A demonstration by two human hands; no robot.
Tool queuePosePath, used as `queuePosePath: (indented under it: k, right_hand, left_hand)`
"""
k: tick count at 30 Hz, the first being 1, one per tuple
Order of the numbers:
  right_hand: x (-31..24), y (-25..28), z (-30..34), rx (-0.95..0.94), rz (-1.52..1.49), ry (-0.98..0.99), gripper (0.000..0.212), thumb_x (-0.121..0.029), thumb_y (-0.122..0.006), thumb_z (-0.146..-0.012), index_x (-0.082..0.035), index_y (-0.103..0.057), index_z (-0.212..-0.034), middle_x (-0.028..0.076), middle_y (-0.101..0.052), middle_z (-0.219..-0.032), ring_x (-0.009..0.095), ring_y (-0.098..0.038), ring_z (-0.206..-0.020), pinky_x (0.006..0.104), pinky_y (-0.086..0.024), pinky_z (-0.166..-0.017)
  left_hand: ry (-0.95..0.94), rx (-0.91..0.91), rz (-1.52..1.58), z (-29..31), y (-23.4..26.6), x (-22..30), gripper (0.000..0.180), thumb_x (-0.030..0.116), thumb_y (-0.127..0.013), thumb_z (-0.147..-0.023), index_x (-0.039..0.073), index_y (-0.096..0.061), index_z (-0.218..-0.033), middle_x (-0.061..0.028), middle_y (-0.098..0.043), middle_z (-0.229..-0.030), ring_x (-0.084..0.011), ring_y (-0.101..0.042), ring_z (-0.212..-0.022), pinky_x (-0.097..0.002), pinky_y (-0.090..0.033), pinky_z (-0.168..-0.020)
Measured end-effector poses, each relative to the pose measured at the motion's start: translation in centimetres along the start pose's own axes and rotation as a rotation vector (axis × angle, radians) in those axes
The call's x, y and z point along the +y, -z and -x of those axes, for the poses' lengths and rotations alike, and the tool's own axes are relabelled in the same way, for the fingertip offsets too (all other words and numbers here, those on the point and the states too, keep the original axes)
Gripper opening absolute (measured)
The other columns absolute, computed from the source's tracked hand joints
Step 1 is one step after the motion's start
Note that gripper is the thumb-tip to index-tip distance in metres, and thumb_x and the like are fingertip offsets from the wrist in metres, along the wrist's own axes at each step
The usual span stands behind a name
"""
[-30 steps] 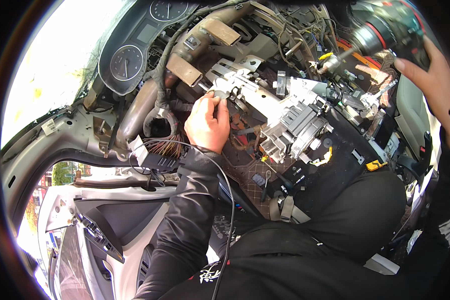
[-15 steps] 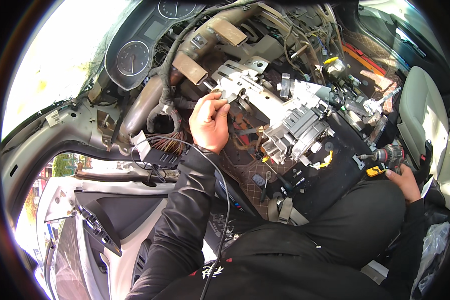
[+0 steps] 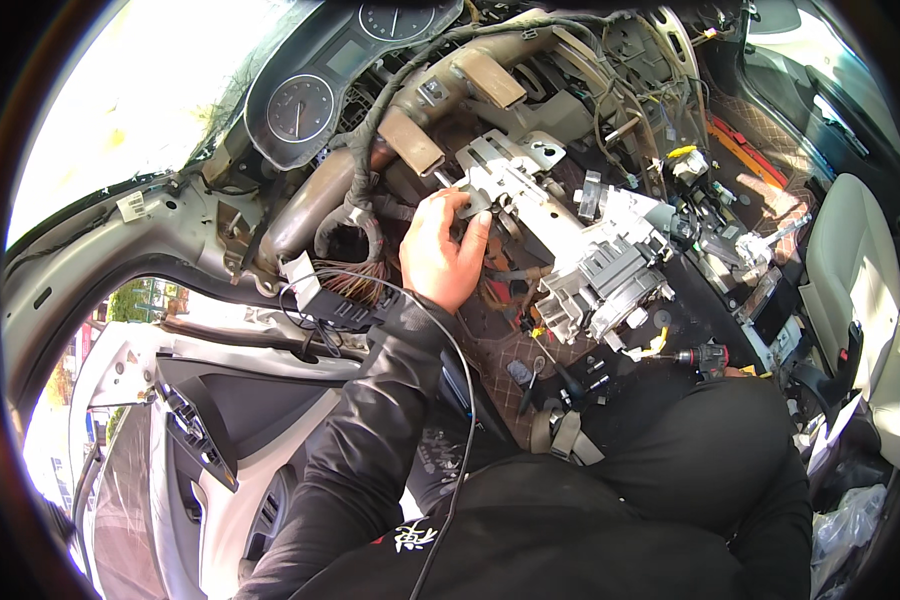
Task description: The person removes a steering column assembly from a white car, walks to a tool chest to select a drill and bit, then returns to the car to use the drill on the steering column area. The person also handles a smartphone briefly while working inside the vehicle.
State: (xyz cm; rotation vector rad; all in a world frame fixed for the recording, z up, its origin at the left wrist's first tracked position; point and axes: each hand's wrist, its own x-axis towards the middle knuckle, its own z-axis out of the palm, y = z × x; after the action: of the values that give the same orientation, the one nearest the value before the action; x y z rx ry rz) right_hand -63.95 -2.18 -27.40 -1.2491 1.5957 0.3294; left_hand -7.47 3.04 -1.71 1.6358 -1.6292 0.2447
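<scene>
A metal steering column (image 3: pixel 548 222) with a grey switch housing (image 3: pixel 610 280) slants across the stripped dashboard. My left hand (image 3: pixel 444 255) is at its upper left end, fingers and thumb closed around a flat metal bracket (image 3: pixel 476 205). Just beyond the fingertips sits a brown support beam bracket (image 3: pixel 411 142). Low at the right, a red and black power drill (image 3: pixel 708 358) points left, above my raised knee. My right hand (image 3: pixel 738 373) is on the drill; the knee hides most of that hand and the drill's grip.
A thin black cable (image 3: pixel 460 400) runs over my left forearm. The instrument cluster (image 3: pixel 302 107) and a wiring harness (image 3: pixel 365 150) lie beyond. The door (image 3: pixel 260 420) stands open at left. Loose tools (image 3: pixel 567 378) rest on the floor mat; a light seat (image 3: pixel 855 240) is at right.
The view has shifted, so the car parts appear farther right. My left hand's fingers have spread over the bracket. The drill and right hand have moved left, behind my knee.
</scene>
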Motion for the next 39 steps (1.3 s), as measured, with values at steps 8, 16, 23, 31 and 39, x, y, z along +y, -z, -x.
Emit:
queuePosePath:
  k: [8,16,23,31,39]
  right_hand:
    - [0.3,2.0,-2.4,-0.131,0.341,0.172,0.035,-0.032,-0.082,-0.096,0.003,-0.078,-0.1,0.015,-0.078,-0.088,0.019,-0.076,-0.081,0.0368,-0.057,-0.076]
    - [-20.6,11.8,22.3,-0.138,-0.016,0.646,0.012,-0.01,-0.067,-0.093,0.001,-0.073,-0.092,0.01,-0.076,-0.083,0.015,-0.072,-0.078,0.0316,-0.054,-0.07]
    - [-38.5,5.7,24.9,0.458,0.365,1.338,0.031,-0.029,-0.07,-0.098,0.001,-0.071,-0.091,0.017,-0.069,-0.083,0.034,-0.071,-0.08,0.0448,-0.056,-0.074]
    - [-46.2,0.8,19.6,0.471,0.752,1.199,0.038,-0.039,-0.068,-0.097,-0.002,-0.077,-0.099,0.022,-0.078,-0.1,0.04,-0.077,-0.099,0.0495,-0.062,-0.087]
    - [-45.8,1.5,17.9,0.429,0.757,1.417,0.039,-0.041,-0.066,-0.098,-0.003,-0.077,-0.102,0.019,-0.076,-0.096,0.041,-0.076,-0.096,0.0513,-0.061,-0.086]
  left_hand:
    - [0.133,0.01,-0.067,0.1,-0.4,-0.3,0.042,0.028,-0.085,-0.095,-0.002,-0.072,-0.122,-0.022,-0.075,-0.124,-0.0388,-0.075,-0.111,-0.042,-0.059,-0.097]
    - [0.093,0.023,-0.109,0.4,-0.5,-0.9,0.047,0.033,-0.086,-0.092,0.001,-0.071,-0.123,-0.0213,-0.074,-0.131,-0.0418,-0.074,-0.115,-0.0462,-0.061,-0.096]
    - [0.117,0.032,-0.066,0.8,-1.0,-0.1,0.04,0.028,-0.084,-0.095,-0.001,-0.07,-0.118,-0.0219,-0.075,-0.127,-0.0422,-0.073,-0.115,-0.0455,-0.059,-0.099]
    - [0.066,0.048,-0.104,0.9,-0.5,-0.2,0.042,0.026,-0.085,-0.093,0.0,-0.07,-0.122,-0.0208,-0.073,-0.134,-0.0408,-0.074,-0.116,-0.0453,-0.061,-0.096]
    - [0.079,0.039,-0.088,1.3,-0.2,-0.3,0.037,0.025,-0.081,-0.096,0.002,-0.071,-0.123,-0.0197,-0.072,-0.135,-0.0412,-0.074,-0.114,-0.0464,-0.061,-0.094]
